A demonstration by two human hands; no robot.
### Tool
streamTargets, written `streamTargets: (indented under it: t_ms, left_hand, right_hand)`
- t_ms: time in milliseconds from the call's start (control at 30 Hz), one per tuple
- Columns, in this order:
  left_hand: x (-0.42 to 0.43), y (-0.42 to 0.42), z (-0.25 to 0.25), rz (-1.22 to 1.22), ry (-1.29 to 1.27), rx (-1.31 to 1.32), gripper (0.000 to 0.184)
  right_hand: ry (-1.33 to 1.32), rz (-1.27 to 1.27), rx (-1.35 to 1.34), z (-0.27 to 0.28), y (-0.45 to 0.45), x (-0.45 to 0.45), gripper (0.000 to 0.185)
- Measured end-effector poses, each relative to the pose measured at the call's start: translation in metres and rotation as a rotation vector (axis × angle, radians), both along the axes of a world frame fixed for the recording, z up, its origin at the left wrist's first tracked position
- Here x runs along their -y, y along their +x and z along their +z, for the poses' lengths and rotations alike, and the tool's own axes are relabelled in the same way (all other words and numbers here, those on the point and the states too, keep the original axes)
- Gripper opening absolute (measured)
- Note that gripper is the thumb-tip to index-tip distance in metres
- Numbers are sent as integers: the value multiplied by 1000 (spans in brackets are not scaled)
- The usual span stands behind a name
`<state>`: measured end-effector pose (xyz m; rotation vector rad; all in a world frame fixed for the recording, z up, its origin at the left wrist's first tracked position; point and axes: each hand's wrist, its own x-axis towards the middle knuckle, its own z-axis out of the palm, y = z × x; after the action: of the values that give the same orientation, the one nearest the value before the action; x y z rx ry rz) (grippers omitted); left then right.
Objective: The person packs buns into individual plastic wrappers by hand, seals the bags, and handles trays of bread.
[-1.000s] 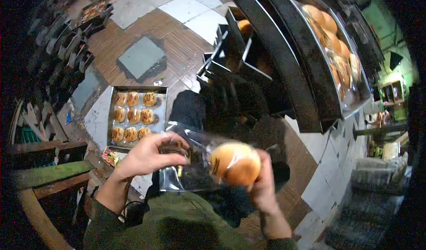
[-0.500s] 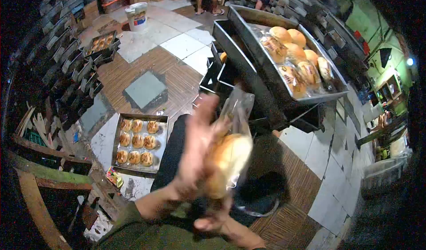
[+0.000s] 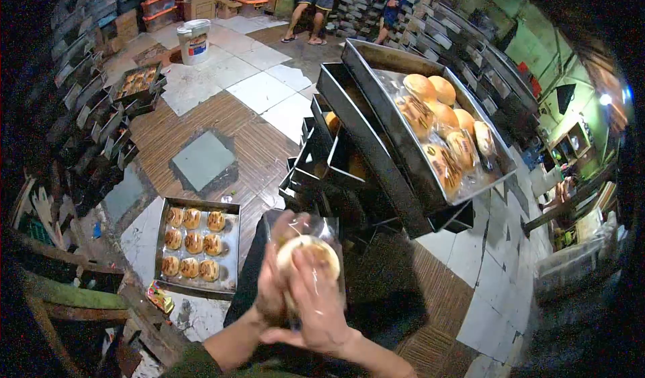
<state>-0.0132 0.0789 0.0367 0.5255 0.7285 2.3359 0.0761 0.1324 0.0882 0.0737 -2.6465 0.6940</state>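
A round bun in a clear plastic bag is held between my two hands, over my dark-clothed lap. My left hand lies along the bun's left side, its fingers blurred. Across the front and top of the bun rests my right hand, its thumb pointing left. Left of my lap, a metal tray on the floor holds several small browned buns. At the right, a larger tray on top of stacked trays holds several bagged buns.
Stacks of dark trays stand ahead and right. A white bucket is on the tiled floor farther off. Two people stand at the back. A wooden frame is at the left edge.
The view has tilted up. My right hand has come from the bun's right side to its front, and both hands have closed in around the bagged bun.
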Motion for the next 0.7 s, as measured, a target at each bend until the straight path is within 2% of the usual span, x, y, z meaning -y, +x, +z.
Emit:
streamTargets:
  t_ms: [33, 67, 133, 200, 233, 267, 300, 333, 367, 400, 433, 467, 500, 533, 600, 667, 700]
  left_hand:
    - [5, -23, -19, -101, -31, 369, 62]
    - [9, -45, -30, -125, -103, 628, 61]
    - [23, -61, -10, -172, 25, 788, 61]
    - [20, -67, -23, -272, 33, 721, 64]
    - [10, -70, -46, -92, -115, 677, 73]
    - [-4, -72, -80, 94, -256, 628, 82]
    - [-19, -91, -160, 5, -92, 780, 74]
    - [-13, -91, -123, -130, 35, 938, 69]
    - [-9, -87, -82, -80, 93, 923, 68]
    - [-5, -83, -52, -34, 144, 913, 67]
    - [2, -81, -43, -96, 299, 802, 59]
    - [11, -78, -36, -154, 338, 779, 56]
    - [8, -68, -17, -44, 332, 623, 56]
    - [4, -56, 1, 59, 315, 468, 56]
    - [-1, -43, 10, 73, 341, 403, 56]
    - [-3, -31, 23, 21, 339, 324, 54]
    - [-4, -24, 27, 28, 292, 314, 53]
  right_hand:
    - [28, 56, 146, 3, -14, 0, 87]
    - [33, 193, 215, -2, -21, -1, 69]
    - [476, 253, 58, -3, -27, -9, 54]
    - [406, 128, -236, -37, -49, -32, 46]
    - [438, 100, -223, -45, -71, -44, 38]
    - [401, 77, 10, -43, -87, -43, 16]
    - [489, 217, 94, -50, -92, -33, 16]
    - [576, 354, 174, -60, -90, -24, 16]
    - [416, 410, -46, -59, -73, -13, 23]
    - [328, 361, -105, -49, -57, -10, 27]
    - [230, 146, -131, -35, -44, -11, 29]
    - [138, -62, -152, -19, -35, -14, 31]
    - [108, -138, 43, -4, -34, -16, 29]
    - [104, -150, 34, -7, -25, -17, 29]
    - [-746, -10, 171, -19, -6, -21, 26]
    - [-757, 38, 126, -17, 14, -27, 24]
    - [-447, 46, 45, -23, 23, -34, 21]
